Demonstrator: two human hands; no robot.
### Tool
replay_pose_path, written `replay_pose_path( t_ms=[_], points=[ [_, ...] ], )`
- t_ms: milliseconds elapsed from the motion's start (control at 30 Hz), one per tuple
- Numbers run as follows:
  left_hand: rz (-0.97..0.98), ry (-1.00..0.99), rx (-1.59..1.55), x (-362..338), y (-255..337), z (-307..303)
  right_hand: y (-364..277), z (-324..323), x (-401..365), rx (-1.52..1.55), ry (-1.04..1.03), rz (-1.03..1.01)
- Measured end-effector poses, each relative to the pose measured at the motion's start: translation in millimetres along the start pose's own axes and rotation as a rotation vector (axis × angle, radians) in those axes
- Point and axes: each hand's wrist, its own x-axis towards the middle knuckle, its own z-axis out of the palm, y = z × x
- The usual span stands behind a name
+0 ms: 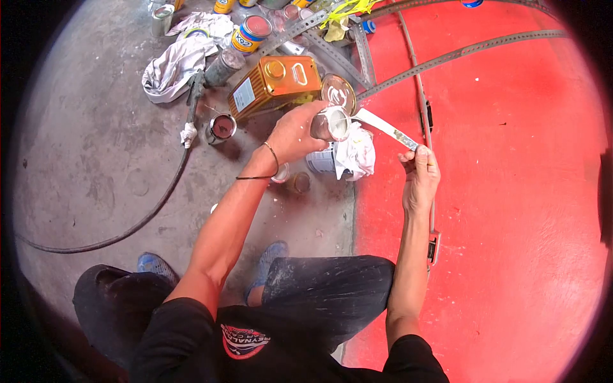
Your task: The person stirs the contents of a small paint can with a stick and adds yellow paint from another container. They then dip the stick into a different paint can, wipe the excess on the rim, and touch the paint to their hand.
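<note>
My left hand [294,135] is closed around a small see-through cup [333,123] with white paint inside, its mouth tipped to the right. Between thumb and fingers, my right hand [421,173] pinches the end of a flat stirring stick [382,125] thickly coated in white. The stick's far end is right by the cup's rim. Just behind the cup lies a round lid or tin [338,93] streaked with white. Below the cup, a white rag [356,153] hangs over a labelled can [320,159].
A gold rectangular tin [276,83] stands behind my left hand. An open can of dark red paint [222,127] sits left, near a black hose [169,201]. Perforated metal strips [447,59] cross the red floor [511,191]. Yellow-blue cans [250,33] and rags [175,67] lie farther back.
</note>
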Motion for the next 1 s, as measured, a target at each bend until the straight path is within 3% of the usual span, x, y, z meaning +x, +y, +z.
replay_pose_path(
  t_ms=[267,333,700,800,933,1000],
  points=[
    [0.012,-0.022,0.056,2,-2,1,16,9,-1,-0.129,0.014,0.180],
    [-0.061,-0.069,0.035,3,2,-1,14,12,-1,-0.161,0.024,0.170],
    [-0.027,-0.087,0.113,-4,-26,2,27,52,-7,-0.406,-0.117,0.052],
    [0.016,-0.120,0.195,-3,-30,4,37,67,-10,-0.717,-0.259,-0.362],
    [-0.010,-0.196,0.293,-2,-18,2,24,92,-9,-1.064,-0.320,-0.685],
    [-0.002,-0.142,0.272,-3,-21,-1,23,93,-9,-1.104,-0.352,-0.583]
  ],
)
